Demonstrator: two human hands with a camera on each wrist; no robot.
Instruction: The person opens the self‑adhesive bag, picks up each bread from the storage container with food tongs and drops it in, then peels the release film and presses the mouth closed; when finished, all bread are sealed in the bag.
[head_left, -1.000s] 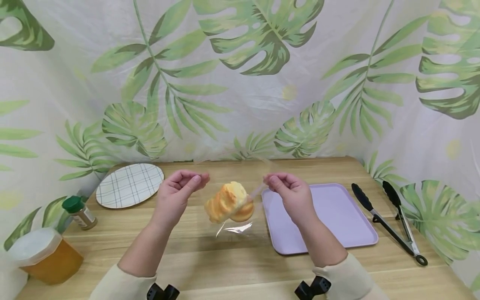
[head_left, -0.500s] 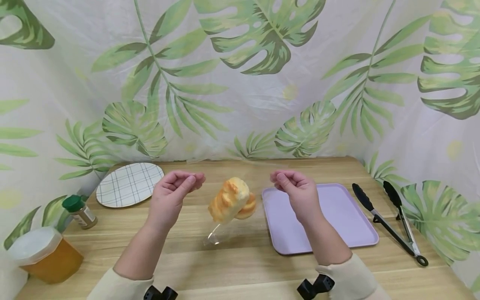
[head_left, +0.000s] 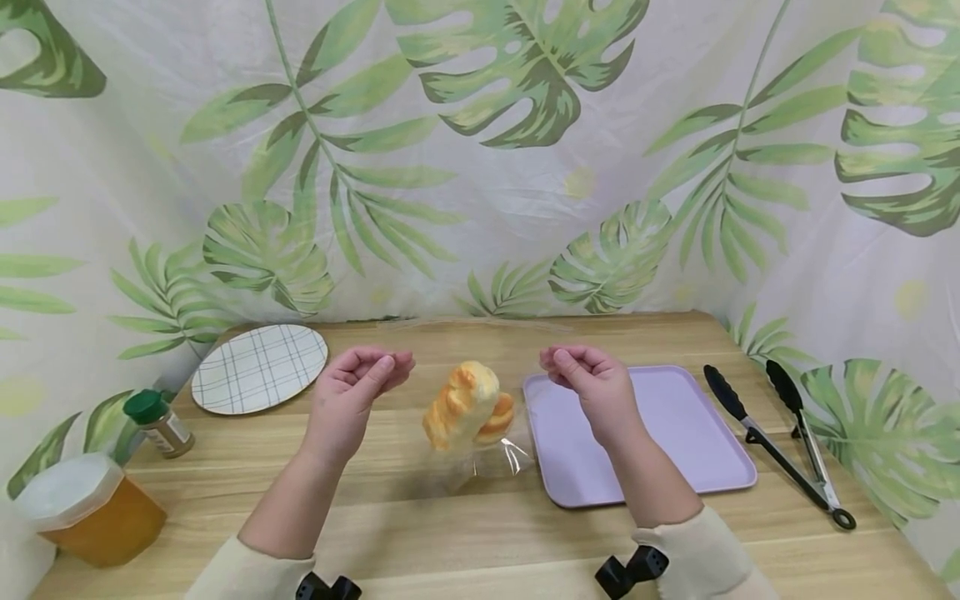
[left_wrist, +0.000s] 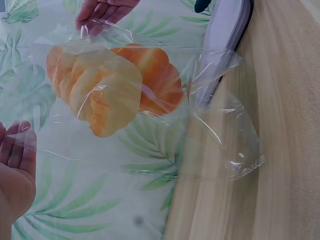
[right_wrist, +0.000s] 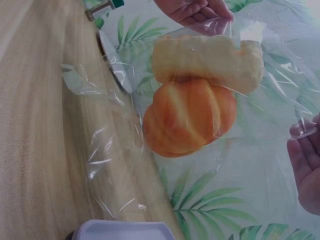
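A clear plastic bag (head_left: 513, 457) hangs above the table, spread between my two hands. Inside it lie a long, pale golden bread roll (head_left: 459, 406) and a rounder, orange-brown bread (right_wrist: 190, 117), one against the other. My left hand (head_left: 352, 396) pinches one side of the bag's upper edge between thumb and fingers. The opposite side is pinched by my right hand (head_left: 600, 392). In the left wrist view, the crinkled bag bottom (left_wrist: 245, 160) sags below the breads. The film is so transparent that its full outline is hard to follow in the head view.
Right of the bag, a lilac tray (head_left: 675, 450) lies on the wooden table (head_left: 465, 550), with black-tipped tongs (head_left: 783, 454) beyond it. On the left are a checked oval plate (head_left: 258, 371), a green-capped spice jar (head_left: 161, 425) and a white-lidded amber container (head_left: 97, 517). A leaf-patterned cloth (head_left: 495, 208) hangs behind.
My hands have drawn a little further apart and the bag's mouth looks pulled straighter. The breads have shifted slightly right, and the bag's bottom has swung.
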